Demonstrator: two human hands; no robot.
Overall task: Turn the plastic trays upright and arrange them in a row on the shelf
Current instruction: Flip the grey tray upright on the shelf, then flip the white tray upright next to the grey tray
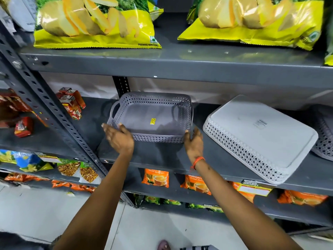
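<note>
A purple-grey lattice tray (pixel 153 116) stands upright on the grey middle shelf (pixel 162 156), a yellow sticker on its floor. My left hand (pixel 119 137) rests at its front left corner and my right hand (pixel 193 141) at its front right corner, fingers spread and touching the rim. To the right a light grey tray (pixel 259 136) lies upside down, its base facing up, tilted over the shelf's front edge. A third lattice tray (pixel 324 141) shows partly at the far right edge, and I cannot tell which way up it lies.
Yellow wafer bags (pixel 97 24) fill the shelf above. Red packets (pixel 72 103) sit left of the slotted upright post (pixel 54 114). Orange packets (pixel 155 177) line the shelf below. Bare shelf lies between the two trays.
</note>
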